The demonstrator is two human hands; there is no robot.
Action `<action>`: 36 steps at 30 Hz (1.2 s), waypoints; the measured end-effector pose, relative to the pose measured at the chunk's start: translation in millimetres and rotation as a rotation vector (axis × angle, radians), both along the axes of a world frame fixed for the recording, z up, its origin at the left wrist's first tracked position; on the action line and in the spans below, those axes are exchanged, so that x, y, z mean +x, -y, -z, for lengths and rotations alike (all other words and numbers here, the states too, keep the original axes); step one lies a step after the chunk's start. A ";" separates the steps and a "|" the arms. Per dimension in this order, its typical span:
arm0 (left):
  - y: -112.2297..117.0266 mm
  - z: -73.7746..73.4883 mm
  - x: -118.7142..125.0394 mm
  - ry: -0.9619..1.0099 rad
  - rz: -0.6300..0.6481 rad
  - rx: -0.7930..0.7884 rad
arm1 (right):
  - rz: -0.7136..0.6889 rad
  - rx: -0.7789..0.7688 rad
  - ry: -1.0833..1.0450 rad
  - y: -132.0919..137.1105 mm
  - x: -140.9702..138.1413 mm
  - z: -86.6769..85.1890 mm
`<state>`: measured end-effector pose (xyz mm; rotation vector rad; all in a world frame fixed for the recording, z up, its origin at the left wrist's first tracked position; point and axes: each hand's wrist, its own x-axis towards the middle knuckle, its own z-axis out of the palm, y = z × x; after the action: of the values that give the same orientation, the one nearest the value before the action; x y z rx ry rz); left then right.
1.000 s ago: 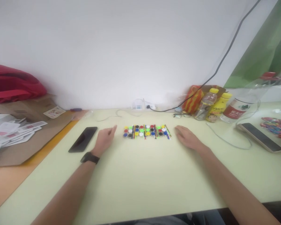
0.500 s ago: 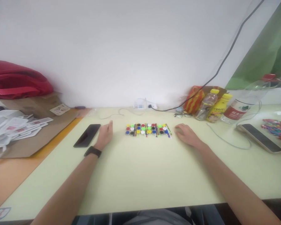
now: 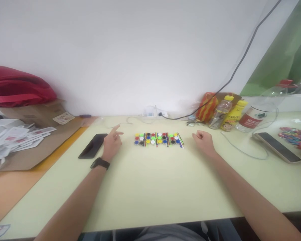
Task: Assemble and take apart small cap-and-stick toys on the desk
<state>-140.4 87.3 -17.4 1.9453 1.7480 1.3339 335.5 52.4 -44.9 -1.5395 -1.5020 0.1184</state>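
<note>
On the pale table lies a block of coloured round discs (image 3: 153, 138) in rows, red, yellow, blue, green, black and white, with bundles of thin coloured sticks (image 3: 167, 140) between and beside them. To its left, apart from it, my left hand (image 3: 112, 141) has its index finger and thumb stretched apart and holds nothing. Its wrist wears a black watch (image 3: 100, 163). My right hand (image 3: 204, 142) is curled into a fist right of the block, not touching it, with nothing visible in it. A black phone (image 3: 92, 146) lies just beside my left hand.
Far left, white cards (image 3: 27, 137) are heaped on cardboard near a red bag (image 3: 20, 86). Bottles (image 3: 234, 115), a large water bottle (image 3: 256, 115), glasses (image 3: 195, 123) and a cable (image 3: 230, 80) are at the back right. Another phone (image 3: 277, 147) and coloured sticks (image 3: 294, 135) lie right.
My left hand has turned, its fingers spreading from an upright thumb pose. My right hand has drawn slightly right, away from the discs, and curled into a fist. The discs and sticks stay put.
</note>
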 end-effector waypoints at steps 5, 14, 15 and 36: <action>4.3 -3.6 -2.6 -0.048 -0.163 0.137 | -0.060 -0.026 0.007 4.0 -5.7 1.7; 4.8 -4.1 -2.4 -0.119 -0.154 0.062 | -0.131 0.012 0.147 6.7 -17.8 1.0; 4.8 -4.2 -1.8 -0.137 -0.163 0.029 | -0.127 0.006 0.163 5.9 -17.0 1.9; -0.3 16.9 2.8 -0.561 0.065 -0.339 | 0.025 -0.529 0.561 -0.6 4.8 32.6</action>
<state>-137.6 87.7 -34.2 2.2724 1.9479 0.4369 340.4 53.0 -77.5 -2.1347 -1.9948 0.0752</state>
